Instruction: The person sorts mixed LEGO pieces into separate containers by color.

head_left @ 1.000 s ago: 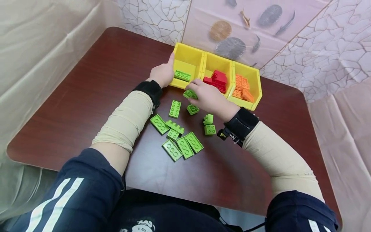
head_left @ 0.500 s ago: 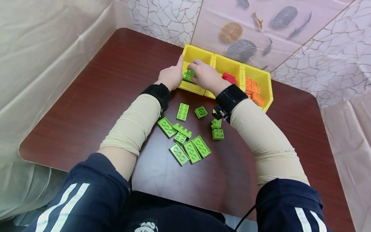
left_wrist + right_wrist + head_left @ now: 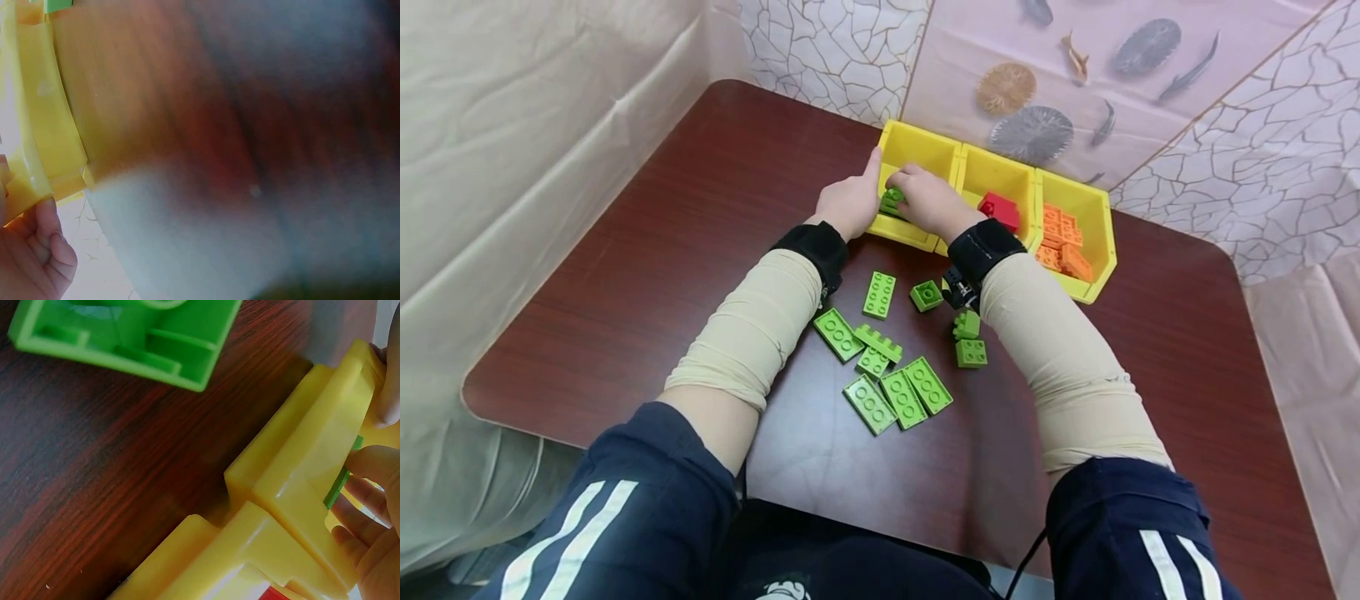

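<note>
My left hand [image 3: 847, 205] holds the side of the leftmost yellow bin [image 3: 904, 234]. In the left wrist view its curled fingers [image 3: 49, 234] sit at the bin's rim. My right hand [image 3: 929, 202] reaches into that same bin, thumb and fingers on a green toy brick [image 3: 891, 198]. Part of that brick is hidden behind the hand. In the right wrist view a green edge [image 3: 340, 484] shows between the thumb and fingers, just inside the bin wall.
The middle bin holds red bricks [image 3: 1000, 212] and the right bin orange bricks [image 3: 1062, 240]. Several loose green bricks [image 3: 904, 398] lie on the brown table [image 3: 625, 275] before the bins. A patterned backdrop [image 3: 985, 50] rises behind the bins.
My right hand has carried a green brick from over the table, before the bins, into the leftmost bin. My left hand stays at the bin's side. The head view has shifted slightly.
</note>
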`<state>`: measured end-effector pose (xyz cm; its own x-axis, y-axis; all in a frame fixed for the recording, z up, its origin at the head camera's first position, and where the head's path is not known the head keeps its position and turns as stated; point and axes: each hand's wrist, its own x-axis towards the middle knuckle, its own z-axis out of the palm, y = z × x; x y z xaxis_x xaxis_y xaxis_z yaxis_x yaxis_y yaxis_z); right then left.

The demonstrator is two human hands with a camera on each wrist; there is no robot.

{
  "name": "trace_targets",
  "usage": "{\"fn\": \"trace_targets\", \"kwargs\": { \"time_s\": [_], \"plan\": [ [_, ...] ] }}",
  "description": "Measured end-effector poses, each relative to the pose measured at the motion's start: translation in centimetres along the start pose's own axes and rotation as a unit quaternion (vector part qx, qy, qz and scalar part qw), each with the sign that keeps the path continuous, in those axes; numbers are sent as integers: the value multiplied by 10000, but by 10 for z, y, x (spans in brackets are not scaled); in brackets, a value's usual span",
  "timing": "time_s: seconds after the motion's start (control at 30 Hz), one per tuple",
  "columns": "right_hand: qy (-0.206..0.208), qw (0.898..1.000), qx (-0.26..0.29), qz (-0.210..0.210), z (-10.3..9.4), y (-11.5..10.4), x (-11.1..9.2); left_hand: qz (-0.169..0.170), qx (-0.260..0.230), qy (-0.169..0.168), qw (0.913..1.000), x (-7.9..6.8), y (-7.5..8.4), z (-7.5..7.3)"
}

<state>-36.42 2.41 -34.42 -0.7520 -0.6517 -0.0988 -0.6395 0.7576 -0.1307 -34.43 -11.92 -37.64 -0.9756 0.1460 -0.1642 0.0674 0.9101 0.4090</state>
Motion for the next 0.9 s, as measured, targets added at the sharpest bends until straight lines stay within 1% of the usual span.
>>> {"fn": "trace_targets", "kwargs": {
  "time_s": [0.13, 0.3, 0.4, 0.53, 0.63, 0.7, 0.83, 0.9],
  "plan": [
    [55, 10000, 2, -4, 3, 3, 0, -47, -82, -28, 10000, 0, 3, 0],
    [54, 10000, 18, -3, 6, 4, -2, -42, -91, -17, 9999, 1, 2, 2],
    [242, 9995, 140, -130, 7, 1, -10, 1, -67, 65, 10000, -2, 1, 0],
    [727, 9954, 310, -540, 9, -2, -37, -11, -191, 90, 9998, -5, 7, -1],
    [955, 9911, 378, -844, 11, -8, -61, -163, -352, 19, 9992, -7, 8, -2],
    [932, 9905, 416, -916, 13, -12, -79, -286, -451, -42, 9986, -7, 7, 0],
    [847, 9905, 592, -909, 17, -18, -118, -435, -536, -183, 9974, -4, 9, 0],
    [765, 9904, 670, -937, 21, -21, -136, -393, -491, -186, 9978, -4, 8, -1]
  ]
}}
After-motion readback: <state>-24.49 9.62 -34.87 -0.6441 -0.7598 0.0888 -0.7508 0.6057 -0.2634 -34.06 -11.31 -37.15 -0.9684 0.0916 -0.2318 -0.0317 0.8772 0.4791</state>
